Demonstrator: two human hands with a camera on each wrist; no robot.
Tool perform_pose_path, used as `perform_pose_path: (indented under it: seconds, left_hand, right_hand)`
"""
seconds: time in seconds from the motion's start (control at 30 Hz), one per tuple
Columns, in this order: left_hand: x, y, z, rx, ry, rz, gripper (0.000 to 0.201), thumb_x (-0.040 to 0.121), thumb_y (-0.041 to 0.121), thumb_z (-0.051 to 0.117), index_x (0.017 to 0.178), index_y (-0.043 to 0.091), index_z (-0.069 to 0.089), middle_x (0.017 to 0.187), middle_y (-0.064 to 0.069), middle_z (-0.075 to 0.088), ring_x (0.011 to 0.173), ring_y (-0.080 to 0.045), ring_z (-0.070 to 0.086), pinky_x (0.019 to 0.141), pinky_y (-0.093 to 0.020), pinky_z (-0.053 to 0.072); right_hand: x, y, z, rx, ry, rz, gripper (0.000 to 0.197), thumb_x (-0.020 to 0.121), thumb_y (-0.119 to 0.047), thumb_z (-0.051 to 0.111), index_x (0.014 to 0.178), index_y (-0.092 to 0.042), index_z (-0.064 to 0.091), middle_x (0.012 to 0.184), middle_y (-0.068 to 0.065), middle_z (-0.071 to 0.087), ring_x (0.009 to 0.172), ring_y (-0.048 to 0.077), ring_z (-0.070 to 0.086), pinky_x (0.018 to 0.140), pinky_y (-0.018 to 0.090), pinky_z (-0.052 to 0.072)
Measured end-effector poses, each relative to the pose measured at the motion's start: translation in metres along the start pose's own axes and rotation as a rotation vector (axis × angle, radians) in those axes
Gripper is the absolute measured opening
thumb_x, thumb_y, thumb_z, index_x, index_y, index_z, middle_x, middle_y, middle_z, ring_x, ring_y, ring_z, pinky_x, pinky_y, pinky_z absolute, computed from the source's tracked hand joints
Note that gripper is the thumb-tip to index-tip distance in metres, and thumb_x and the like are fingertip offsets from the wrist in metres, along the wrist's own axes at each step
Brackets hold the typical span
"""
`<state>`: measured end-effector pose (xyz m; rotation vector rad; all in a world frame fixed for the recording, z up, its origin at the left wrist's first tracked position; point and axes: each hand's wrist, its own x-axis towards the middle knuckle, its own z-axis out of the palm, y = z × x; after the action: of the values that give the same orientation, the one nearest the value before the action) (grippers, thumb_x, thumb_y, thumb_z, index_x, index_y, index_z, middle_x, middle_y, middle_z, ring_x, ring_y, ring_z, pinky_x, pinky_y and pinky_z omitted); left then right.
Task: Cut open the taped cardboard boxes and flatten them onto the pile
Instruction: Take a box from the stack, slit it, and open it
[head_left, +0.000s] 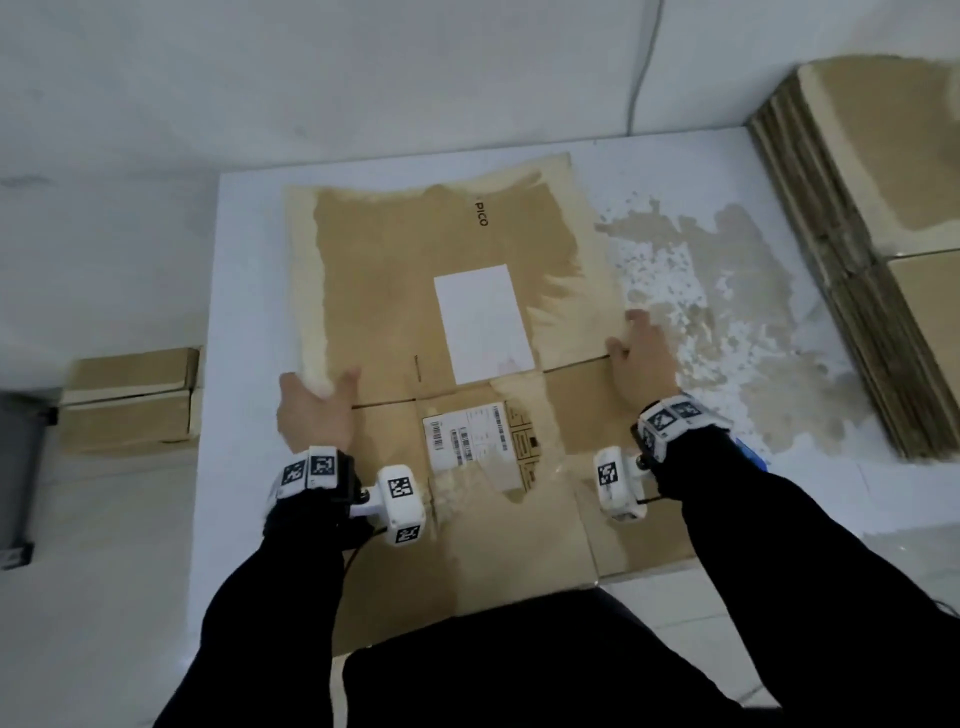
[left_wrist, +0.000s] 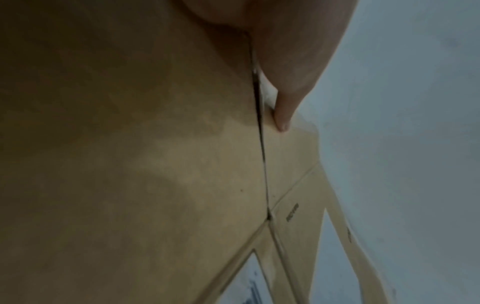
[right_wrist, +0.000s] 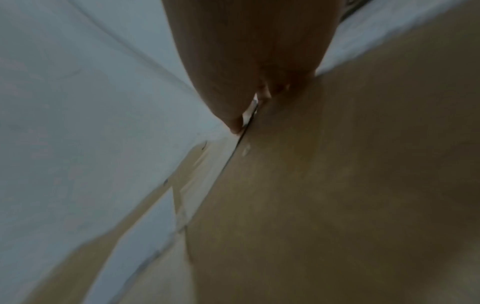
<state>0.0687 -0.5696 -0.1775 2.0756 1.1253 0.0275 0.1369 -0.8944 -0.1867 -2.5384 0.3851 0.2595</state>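
Note:
A flattened brown cardboard box (head_left: 415, 291) with a blank white label (head_left: 483, 322) and a barcode label (head_left: 467, 436) lies on the white table (head_left: 249, 312). My left hand (head_left: 317, 405) grips its left edge where a slit runs between two panels. In the left wrist view the thumb (left_wrist: 285, 107) lies on the cardboard (left_wrist: 130, 164) beside that slit (left_wrist: 262, 154); the fingers are hidden. My right hand (head_left: 641, 358) holds the right edge at the matching slit. The right wrist view shows its thumb (right_wrist: 233, 115) against the cardboard (right_wrist: 337, 185) edge.
A tall pile of flattened cardboard (head_left: 841, 260) sits at the right of the table. Two closed brown boxes (head_left: 130, 400) are stacked on the floor at the left, beside a grey object (head_left: 21, 467). A cable (head_left: 644, 67) runs up the wall behind.

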Motion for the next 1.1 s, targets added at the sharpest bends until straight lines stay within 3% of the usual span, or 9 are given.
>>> perform_pose_path:
  seconds: [0.2,0.33,0.43,0.63,0.73,0.83,0.93,1.0,1.1]
  left_hand:
    - [-0.042,0.046,-0.015,0.02,0.113,0.174,0.059,0.082,0.04,0.071,0.115,-0.002,0.045,0.116,-0.027,0.057,0.106,-0.042,0.055,0.083,-0.045,0.043]
    - [-0.083,0.114,-0.002,-0.076,0.072,0.328,0.05,0.087,0.034,0.067,0.113,-0.001,0.045,0.114,-0.025,0.056,0.106,-0.039,0.053,0.077,-0.039,0.037]
    - [-0.121,0.17,0.04,-0.169,-0.029,0.428,0.035,0.091,0.028,0.061,0.112,0.005,0.045,0.107,-0.012,0.053,0.097,-0.025,0.049,0.076,-0.03,0.033]
    - [-0.222,0.277,0.18,-0.296,-0.207,0.487,0.014,0.098,0.019,0.046,0.105,0.007,0.041,0.094,-0.008,0.049,0.087,-0.02,0.047,0.068,-0.024,0.029]
    - [-0.272,0.319,0.244,-0.288,-0.276,0.46,0.01,0.099,0.018,0.043,0.102,0.008,0.039,0.096,-0.009,0.049,0.092,-0.021,0.049,0.065,-0.023,0.027]
    - [-0.309,0.357,0.3,-0.247,-0.333,0.417,0.018,0.1,0.019,0.043,0.112,0.005,0.043,0.101,-0.007,0.049,0.098,-0.018,0.049,0.068,-0.024,0.028]
    - [-0.336,0.379,0.356,-0.188,-0.362,0.321,0.029,0.099,0.013,0.043,0.12,-0.006,0.044,0.112,-0.013,0.053,0.11,-0.019,0.051,0.082,-0.029,0.033]
    - [-0.346,0.383,0.385,-0.202,-0.323,0.251,0.032,0.097,0.009,0.044,0.123,-0.01,0.043,0.124,-0.021,0.052,0.117,-0.031,0.051,0.092,-0.033,0.035]
    - [-0.353,0.376,0.409,-0.249,-0.26,0.264,0.053,0.093,0.002,0.047,0.142,-0.003,0.027,0.144,-0.025,0.034,0.133,-0.034,0.036,0.107,-0.035,0.028]
  right_hand:
    - [-0.017,0.009,-0.04,0.259,0.115,-0.198,0.042,0.094,-0.009,0.05,0.134,-0.012,0.037,0.101,0.011,0.063,0.088,0.024,0.061,0.07,0.029,0.044]
    - [-0.003,0.043,-0.117,0.305,0.244,-0.252,0.032,0.095,-0.012,0.051,0.126,-0.016,0.047,0.084,-0.001,0.057,0.069,0.011,0.052,0.062,0.019,0.035]
    - [0.021,0.096,-0.19,0.31,0.318,-0.234,0.027,0.094,-0.014,0.053,0.121,-0.016,0.053,0.084,-0.004,0.055,0.067,0.008,0.05,0.062,0.018,0.033]
    - [0.092,0.227,-0.326,0.225,0.374,-0.188,0.031,0.095,-0.013,0.052,0.125,-0.009,0.05,0.106,0.011,0.055,0.089,0.026,0.052,0.067,0.017,0.03]
    - [0.129,0.294,-0.385,0.118,0.36,-0.119,0.032,0.095,-0.016,0.052,0.127,-0.014,0.05,0.117,0.02,0.058,0.106,0.035,0.055,0.082,0.029,0.042]
    - [0.168,0.342,-0.433,0.036,0.324,-0.081,0.034,0.095,-0.013,0.052,0.128,-0.01,0.051,0.123,0.021,0.058,0.112,0.037,0.053,0.092,0.035,0.039]
    - [0.204,0.372,-0.456,-0.05,0.203,-0.03,0.041,0.095,-0.016,0.052,0.134,-0.006,0.048,0.128,0.026,0.051,0.11,0.04,0.052,0.096,0.037,0.036]
    - [0.221,0.383,-0.458,-0.101,0.115,-0.005,0.055,0.09,-0.031,0.056,0.134,-0.001,0.047,0.132,0.03,0.044,0.117,0.042,0.047,0.102,0.038,0.031]
    - [0.231,0.392,-0.439,-0.214,0.017,0.051,0.061,0.089,-0.04,0.055,0.141,-0.012,0.041,0.146,0.023,0.03,0.135,0.039,0.027,0.11,0.04,0.022]
